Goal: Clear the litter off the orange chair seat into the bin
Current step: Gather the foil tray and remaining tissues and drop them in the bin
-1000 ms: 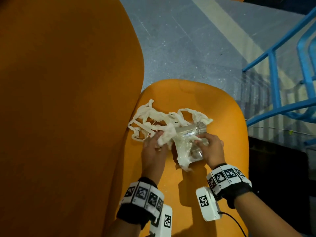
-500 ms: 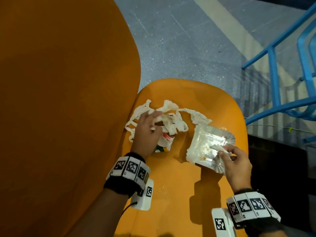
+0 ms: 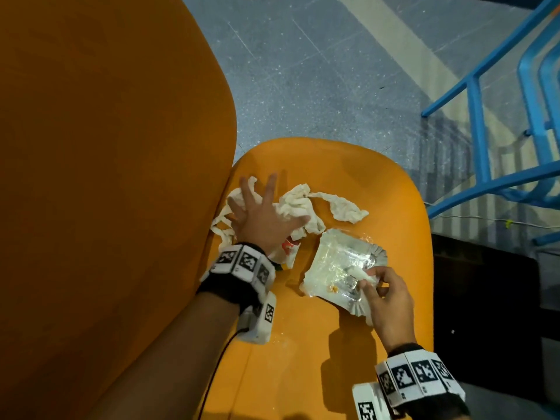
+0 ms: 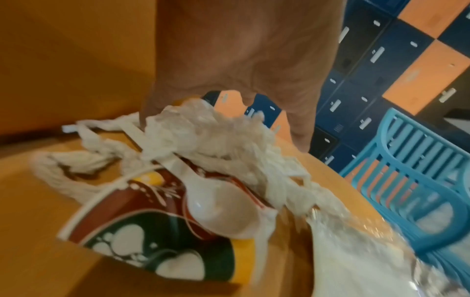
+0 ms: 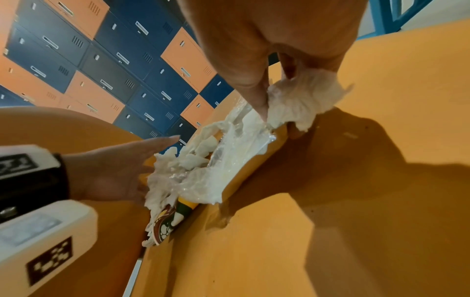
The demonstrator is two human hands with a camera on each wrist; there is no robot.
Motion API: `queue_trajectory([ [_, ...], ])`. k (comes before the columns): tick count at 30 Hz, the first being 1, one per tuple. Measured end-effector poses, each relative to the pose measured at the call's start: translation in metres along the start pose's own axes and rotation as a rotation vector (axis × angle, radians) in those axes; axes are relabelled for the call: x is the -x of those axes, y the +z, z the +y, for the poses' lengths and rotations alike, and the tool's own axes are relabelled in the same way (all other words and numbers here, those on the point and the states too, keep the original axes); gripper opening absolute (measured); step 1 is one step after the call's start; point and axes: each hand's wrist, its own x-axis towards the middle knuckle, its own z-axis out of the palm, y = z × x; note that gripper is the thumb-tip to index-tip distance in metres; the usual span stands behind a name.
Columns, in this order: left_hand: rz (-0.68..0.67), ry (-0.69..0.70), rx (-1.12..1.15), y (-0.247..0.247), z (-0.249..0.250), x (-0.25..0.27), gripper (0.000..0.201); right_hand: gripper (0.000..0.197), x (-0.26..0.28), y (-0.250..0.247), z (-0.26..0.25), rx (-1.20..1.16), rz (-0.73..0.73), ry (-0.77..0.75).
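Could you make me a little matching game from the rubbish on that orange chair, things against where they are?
Things:
1. white plastic spoon
2. crinkled silver foil plate
3. twisted white paper tissue strips

Places:
A. under the spread left hand
B. lying on the crushed printed paper cup
C. its near edge pinched by the right hand

Pairs: 1-B, 2-C, 3-A

L hand [image 4: 236,66] over tissue [image 4: 203,136], cup [image 4: 157,237]
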Motion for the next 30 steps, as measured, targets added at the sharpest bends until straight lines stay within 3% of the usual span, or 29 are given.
queue_trajectory([
  [3, -0.044, 0.103, -0.203, 0.031, 0.013, 0.002, 0.100, 0.016, 0.003, 0.000, 0.000, -0.035, -0.018, 0.013],
  [6, 0.006, 0.189, -0.324, 0.056, 0.018, 0.005, 0.085, 0.016, 0.002, -0.002, 0.003, -0.048, -0.032, 0.015],
  [10, 0.132, 0.304, -0.352, 0.062, 0.011, 0.003, 0.054, 0.017, -0.002, -0.006, 0.012, -0.057, -0.040, 0.018],
  [12, 0.122, 0.327, -0.309, 0.057, 0.006, -0.002, 0.046, 0.019, -0.003, -0.007, 0.014, -0.060, -0.039, 0.035],
  [15, 0.060, 0.281, -0.144, 0.040, 0.005, -0.007, 0.042, 0.019, -0.003, -0.010, 0.017, -0.083, -0.021, 0.053],
  [19, 0.217, 0.253, 0.280, 0.005, 0.000, 0.013, 0.036, 0.018, -0.002, -0.013, 0.020, -0.104, -0.005, 0.071],
  [23, 0.282, 0.118, 0.725, -0.022, -0.025, 0.048, 0.034, 0.017, 0.000, -0.015, 0.023, -0.096, -0.016, 0.070],
  [25, 0.308, 0.045, 0.722, -0.020, -0.040, 0.050, 0.043, 0.017, 0.001, -0.016, 0.025, -0.093, -0.023, 0.069],
  [28, 0.291, -0.103, 0.394, -0.001, -0.056, 0.037, 0.038, 0.018, 0.003, -0.014, 0.026, -0.075, -0.025, 0.060],
  [30, 0.211, -0.193, 0.236, 0.012, -0.058, 0.029, 0.051, 0.018, 0.004, -0.013, 0.026, -0.065, -0.018, 0.059],
])
